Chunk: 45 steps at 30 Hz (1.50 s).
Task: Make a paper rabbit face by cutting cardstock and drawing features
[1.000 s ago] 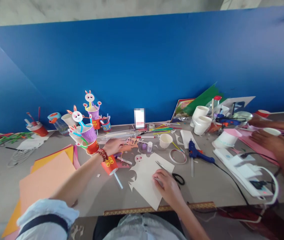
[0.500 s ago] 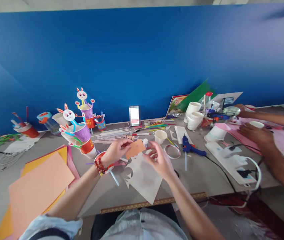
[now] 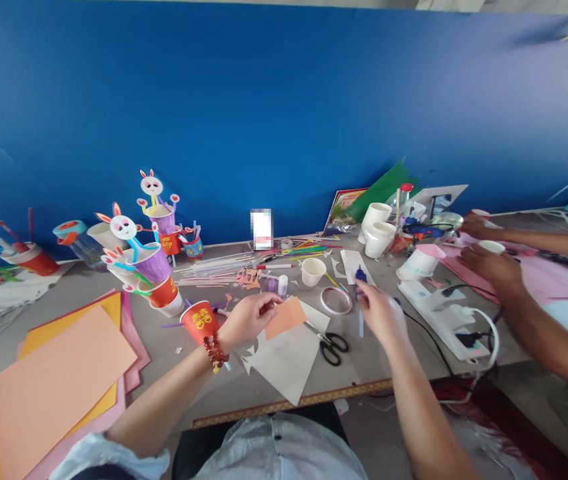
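Note:
In my left hand (image 3: 250,319) is a small piece of orange paper (image 3: 287,318), pinched at its left edge above a white sheet (image 3: 284,363). My right hand (image 3: 383,312) is closed over the blue hot glue gun (image 3: 361,275), covering most of its body; a pale glue stick (image 3: 361,325) pokes out toward me. Between the hands, black-handled scissors (image 3: 333,347) rest partly on the white sheet. Beside my left wrist a red paper cup (image 3: 199,320) leans over. A small white glue bottle (image 3: 283,286) stands just behind the orange paper.
Rabbit-topped cup figures (image 3: 147,263) and stacked coloured paper (image 3: 64,387) are on the left. Behind lie straws and pens (image 3: 224,265), a white cup (image 3: 313,271) and a tape roll (image 3: 335,301). A power strip (image 3: 444,323) with cables and a co-worker's hands (image 3: 494,270) are at right.
My right hand has left the orange paper and moved right onto the glue gun. My left hand keeps the paper, now slightly lower. The scissors have come into sight.

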Available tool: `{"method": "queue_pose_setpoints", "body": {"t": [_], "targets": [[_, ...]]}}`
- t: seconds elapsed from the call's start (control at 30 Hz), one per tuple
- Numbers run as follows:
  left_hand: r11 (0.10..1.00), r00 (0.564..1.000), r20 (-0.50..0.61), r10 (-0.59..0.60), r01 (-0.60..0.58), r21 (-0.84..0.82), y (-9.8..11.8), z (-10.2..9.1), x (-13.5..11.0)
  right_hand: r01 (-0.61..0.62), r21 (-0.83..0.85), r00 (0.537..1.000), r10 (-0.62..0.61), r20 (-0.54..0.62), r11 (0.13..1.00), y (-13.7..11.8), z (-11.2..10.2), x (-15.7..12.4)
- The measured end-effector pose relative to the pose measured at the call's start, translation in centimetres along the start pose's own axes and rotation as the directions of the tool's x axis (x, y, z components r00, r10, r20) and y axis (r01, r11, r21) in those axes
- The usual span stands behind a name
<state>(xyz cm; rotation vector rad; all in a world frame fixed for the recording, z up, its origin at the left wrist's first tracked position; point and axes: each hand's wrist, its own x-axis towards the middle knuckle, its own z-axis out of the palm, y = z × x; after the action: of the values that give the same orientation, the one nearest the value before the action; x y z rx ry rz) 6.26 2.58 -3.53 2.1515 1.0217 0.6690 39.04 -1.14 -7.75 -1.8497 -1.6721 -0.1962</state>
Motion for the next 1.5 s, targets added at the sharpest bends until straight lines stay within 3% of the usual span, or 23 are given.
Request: {"method": "queue_pose_setpoints", "body": {"t": [0.1, 0.17, 0.2, 0.27, 0.33, 0.37, 0.43, 0.5, 0.57, 0.63, 0.73, 0.83, 0.97, 1.03, 1.13, 1.27, 1.37, 1.5], "targets": [[0.997, 0.999, -0.006, 0.036, -0.036, 0.063, 0.4, 1.1, -0.7, 0.000, -0.049, 1.000, 0.001, 0.019, 0.999, 0.5, -0.4, -1.1], [0.996, 0.999, 0.007, 0.046, -0.046, 0.080, 1.0, 2.1, -1.2, -0.066, 0.058, 0.998, 0.065, 0.018, 0.996, -1.6, -0.5, -2.3], [0.996, 0.999, 0.009, 0.048, -0.048, 0.081, 1.3, 2.7, -1.4, -0.064, 0.198, 0.996, 0.051, 0.073, 0.978, -3.2, -0.4, -2.9], [0.997, 0.999, -0.007, 0.053, -0.052, 0.054, 1.8, 3.6, -1.7, -0.145, 0.563, 0.948, -0.048, 0.314, 0.814, -6.5, 0.0, -4.4], [0.998, 0.998, -0.038, 0.057, -0.057, 0.005, 2.0, 4.2, -2.0, -0.363, 0.712, 0.853, -0.095, 0.514, 0.601, -9.3, 0.7, -5.6], [0.998, 0.997, -0.049, 0.051, -0.052, -0.023, 2.0, 4.3, -2.3, -0.443, 0.727, 0.829, -0.069, 0.555, 0.524, -10.2, 1.2, -6.1], [0.997, 0.998, -0.067, 0.013, -0.018, -0.079, 1.7, 4.1, -3.2, -0.522, 0.753, 0.824, 0.009, 0.567, 0.401, -11.2, 2.2, -6.8], [0.993, 0.992, -0.115, -0.054, 0.041, -0.111, 1.2, 3.7, -4.6, -0.531, 0.769, 0.836, 0.073, 0.543, 0.357, -11.3, 3.0, -7.2], [0.997, 0.971, -0.228, -0.077, 0.069, -0.043, 0.8, 3.3, -6.6, -0.520, 0.765, 0.843, 0.081, 0.532, 0.380, -11.0, 3.6, -7.5], [0.997, 0.959, -0.284, 0.000, 0.020, 0.068, 0.5, 3.4, -8.6, -0.506, 0.747, 0.842, 0.059, 0.536, 0.431, -10.8, 4.0, -7.9], [0.956, 0.983, -0.121, 0.141, -0.103, 0.276, 0.5, 4.7, -11.0, -0.492, 0.697, 0.830, 0.041, 0.556, 0.521, -10.9, 4.6, -8.5], [0.871, 0.988, 0.089, 0.127, -0.154, 0.466, 0.4, 6.9, -12.0, -0.436, 0.606, 0.827, 0.030, 0.561, 0.665, -11.3, 5.3, -9.2], [0.781, 0.982, 0.187, 0.037, -0.145, 0.608, -0.4, 8.9, -11.9, -0.139, 0.374, 0.906, -0.035, 0.421, 0.917, -11.5, 5.7, -9.6], [0.760, 0.979, 0.204, 0.019, -0.147, 0.634, -0.7, 9.2, -11.7, -0.007, 0.209, 0.931, -0.070, 0.359, 0.978, -11.3, 5.3, -9.7], [0.737, 0.975, 0.221, 0.032, -0.172, 0.653, -0.9, 9.1, -11.6, 0.116, 0.075, 0.944, -0.133, 0.301, 0.990, -11.2, 4.2, -9.9], [0.699, 0.967, 0.246, 0.067, -0.221, 0.680, -0.7, 8.7, -11.6, 0.261, 0.123, 0.916, -0.286, 0.282, 0.957, -11.4, 3.2, -10.8], [0.668, 0.960, 0.266, 0.084, -0.252, 0.700, -0.5, 8.4, -11.4, 0.289, 0.173, 0.897, -0.329, 0.296, 0.942, -11.5, 3.4, -11.5], [0.632, 0.952, 0.287, 0.106, -0.288, 0.719, -0.6, 8.3, -10.9, 0.264, 0.181, 0.915, -0.305, 0.262, 0.947, -11.7, 4.1, -12.0]]}}
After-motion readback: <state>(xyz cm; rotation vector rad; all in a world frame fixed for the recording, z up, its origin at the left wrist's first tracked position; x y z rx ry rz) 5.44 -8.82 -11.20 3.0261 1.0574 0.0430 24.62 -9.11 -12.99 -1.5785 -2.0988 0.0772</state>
